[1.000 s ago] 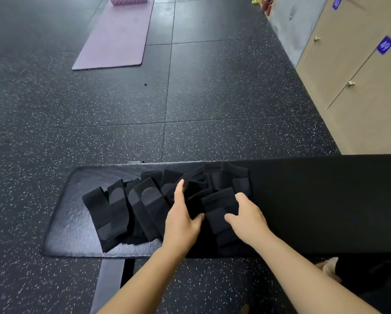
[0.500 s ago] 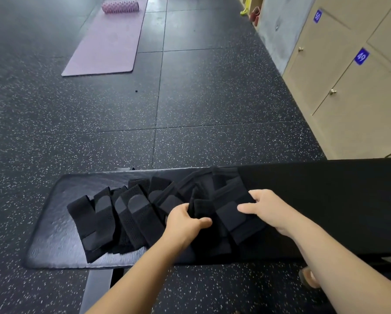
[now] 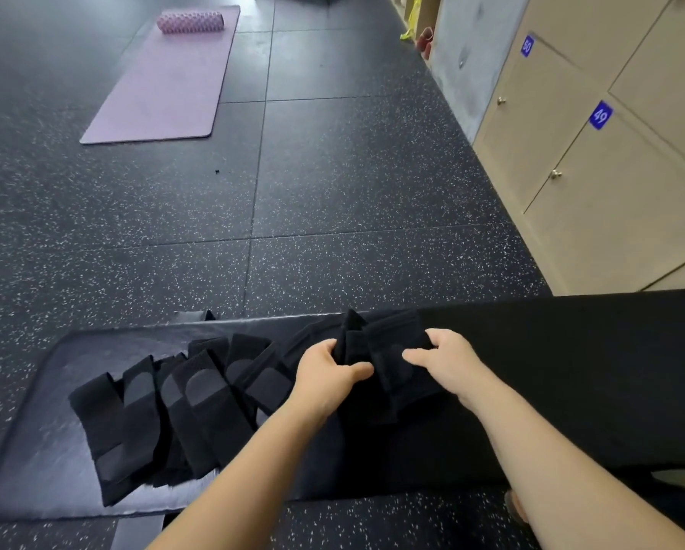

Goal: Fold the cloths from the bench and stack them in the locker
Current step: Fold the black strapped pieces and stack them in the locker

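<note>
Left grip: left hand [image 3: 325, 371] pinches the black cloth [image 3: 388, 351].
Right grip: right hand [image 3: 448, 359] holds its far edge.
Risk: overlapping neighbour cloths [image 3: 198, 398] may drag off the worktop [image 3: 571, 371].

The left hand [image 3: 325, 371] and right hand [image 3: 448, 359] gripped one black cloth [image 3: 388, 351] on the bench [image 3: 571, 371]. More folded cloths [image 3: 182, 410] fanned out toward eight o'clock. A purple mat [image 3: 166, 85] lay at eleven o'clock and lockers [image 3: 610, 192] stood at two.
</note>
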A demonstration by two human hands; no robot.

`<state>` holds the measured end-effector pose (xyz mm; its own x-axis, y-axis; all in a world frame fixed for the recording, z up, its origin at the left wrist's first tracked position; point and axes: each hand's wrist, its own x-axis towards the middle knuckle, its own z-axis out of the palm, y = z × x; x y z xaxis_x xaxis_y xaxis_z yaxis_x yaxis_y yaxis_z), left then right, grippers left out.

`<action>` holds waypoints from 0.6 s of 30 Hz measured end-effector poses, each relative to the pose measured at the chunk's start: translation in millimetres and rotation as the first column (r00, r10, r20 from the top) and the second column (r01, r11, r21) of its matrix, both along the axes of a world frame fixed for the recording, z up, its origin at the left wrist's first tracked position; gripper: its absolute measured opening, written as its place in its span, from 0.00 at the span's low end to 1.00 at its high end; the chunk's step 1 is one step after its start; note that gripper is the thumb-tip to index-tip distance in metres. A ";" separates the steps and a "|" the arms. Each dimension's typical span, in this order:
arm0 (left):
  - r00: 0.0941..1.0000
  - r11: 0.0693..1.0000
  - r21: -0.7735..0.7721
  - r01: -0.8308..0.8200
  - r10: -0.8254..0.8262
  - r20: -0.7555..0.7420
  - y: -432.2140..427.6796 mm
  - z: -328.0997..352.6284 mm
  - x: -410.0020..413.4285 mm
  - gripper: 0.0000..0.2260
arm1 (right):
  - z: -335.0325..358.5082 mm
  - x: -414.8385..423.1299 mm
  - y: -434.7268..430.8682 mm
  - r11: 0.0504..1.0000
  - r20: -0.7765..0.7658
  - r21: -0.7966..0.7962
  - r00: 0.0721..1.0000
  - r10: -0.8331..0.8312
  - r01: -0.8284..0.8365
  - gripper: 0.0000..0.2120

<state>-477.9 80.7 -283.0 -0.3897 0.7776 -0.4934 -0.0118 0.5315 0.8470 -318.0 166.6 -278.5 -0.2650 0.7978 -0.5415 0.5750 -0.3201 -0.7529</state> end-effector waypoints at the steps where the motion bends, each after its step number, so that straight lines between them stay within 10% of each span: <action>1: 1.000 1.000 -0.029 0.008 -0.009 -0.019 4.3 -2.5 -1.1 0.07 | -6.4 -0.6 4.5 0.999 0.021 -0.004 0.999 0.035 -0.035 0.33; 10: 0.997 0.991 -0.135 -0.015 0.006 -0.073 26.3 -12.4 14.1 0.11 | -23.4 -6.5 10.4 0.996 -0.035 -0.024 0.996 -0.083 0.083 0.30; 18: 0.854 0.998 -0.055 0.040 -0.005 0.520 19.4 21.4 28.9 0.10 | 0.9 37.6 -3.3 0.973 -0.203 -0.131 0.955 -0.216 0.192 0.20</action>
<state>-449.0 100.0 -261.6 -0.0465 0.7444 -0.6661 -0.4280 0.5877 0.6866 -280.4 163.3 -277.6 -0.2220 0.7865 -0.5763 0.3177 -0.5005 -0.8053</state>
